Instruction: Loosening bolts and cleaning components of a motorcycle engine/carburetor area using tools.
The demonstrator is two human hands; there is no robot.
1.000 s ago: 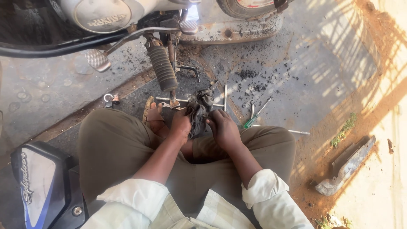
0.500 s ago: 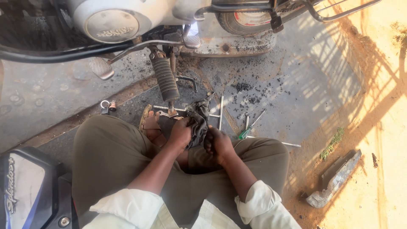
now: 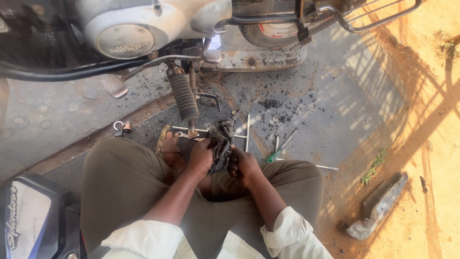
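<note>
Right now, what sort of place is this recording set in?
Probably an outdoor roadside motorcycle repair spot. A motorcycle stands on stained concrete beside bare dirt, hand tools lie scattered on the ground, and both hands grip a dark greasy rag.

Grey concrete floor (image 3: pixel 335 96), green-handled screwdriver (image 3: pixel 275 154), T-handle wrench (image 3: pixel 247 133), keys (image 3: pixel 121 127), grey panel (image 3: pixel 378 206)

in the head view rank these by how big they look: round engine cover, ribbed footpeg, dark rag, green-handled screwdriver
1. round engine cover
2. dark rag and ribbed footpeg: too alike to rank; both hands bunch the rag, partly hiding it
3. green-handled screwdriver
</note>
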